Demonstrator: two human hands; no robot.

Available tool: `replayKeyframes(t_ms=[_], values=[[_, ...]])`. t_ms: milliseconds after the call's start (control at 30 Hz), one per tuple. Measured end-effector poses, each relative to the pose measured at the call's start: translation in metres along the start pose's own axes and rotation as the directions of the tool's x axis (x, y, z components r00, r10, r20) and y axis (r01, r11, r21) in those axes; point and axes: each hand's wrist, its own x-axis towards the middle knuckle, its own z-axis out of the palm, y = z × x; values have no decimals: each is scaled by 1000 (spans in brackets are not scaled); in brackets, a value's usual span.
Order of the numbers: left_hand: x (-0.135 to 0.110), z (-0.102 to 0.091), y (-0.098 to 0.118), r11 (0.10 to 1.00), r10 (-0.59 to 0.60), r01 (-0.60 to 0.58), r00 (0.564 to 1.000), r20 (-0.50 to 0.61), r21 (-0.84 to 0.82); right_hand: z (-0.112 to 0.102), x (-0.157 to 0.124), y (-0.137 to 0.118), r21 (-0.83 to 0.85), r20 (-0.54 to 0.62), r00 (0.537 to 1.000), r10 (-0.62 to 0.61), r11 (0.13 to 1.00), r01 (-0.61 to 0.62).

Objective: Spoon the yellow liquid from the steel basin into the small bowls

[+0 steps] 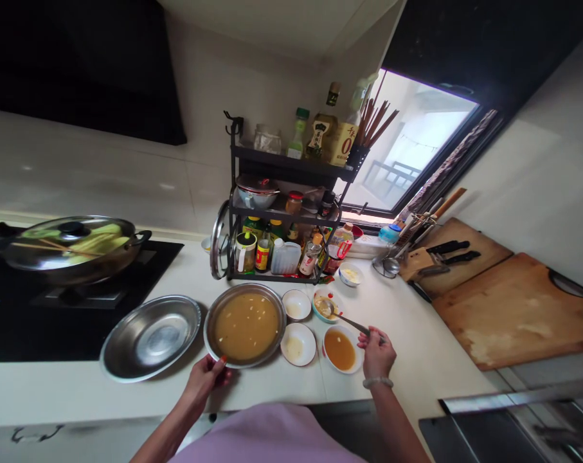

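My left hand (210, 376) grips the near rim of a metal bowl (245, 325), thumb on top and fingers curled beneath. Brownish liquid with pale bits fills this bowl. Between the fingers of my right hand (378, 352) is the handle of a metal spoon (351, 322), its head resting in a small patterned bowl (326, 303) of pale, mushy contents. Just below the spoon stands a white bowl (340, 349) of orange-brown liquid. Two small bowls, an upper one (297, 305) and a lower one (298, 344) with light residue, sit between the metal bowl and the spoon.
A wide metal basin (149, 337) lies left of my left hand. On the stove stands a lidded pan (74, 247) with chopsticks on it. Behind the bowls rises a black rack (291, 212) of bottles and jars. Knives (448, 252) and cutting boards (517, 315) lean at the right wall.
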Motion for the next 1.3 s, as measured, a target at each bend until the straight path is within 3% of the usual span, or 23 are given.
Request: replayKeyframes(t_ms=[133,333,633,1000,1200,1300], values=[[0,1,0,1000,-2,2,1000,-16,-14,-2,8,-5,90,-30,999,44,995,-42],[-2,2,3,1000,-5,5,1000,-5,-4,-4,13,-11,94,-43,999,16,995,-12],[-2,2,3,1000,-4,4,1000,-5,24,2,2,-32,134,-4,999,33,990,-32],[2,0,-4,999,47,-48,999,25,11,33,-41,-78,218,226,972,69,969,-119],[-4,2,2,998,57,-58,997,43,18,51,-82,-61,138,404,915,3,988,-64],[-5,2,2,998,53,-54,998,37,20,50,-98,-49,88,510,853,-106,994,71]])
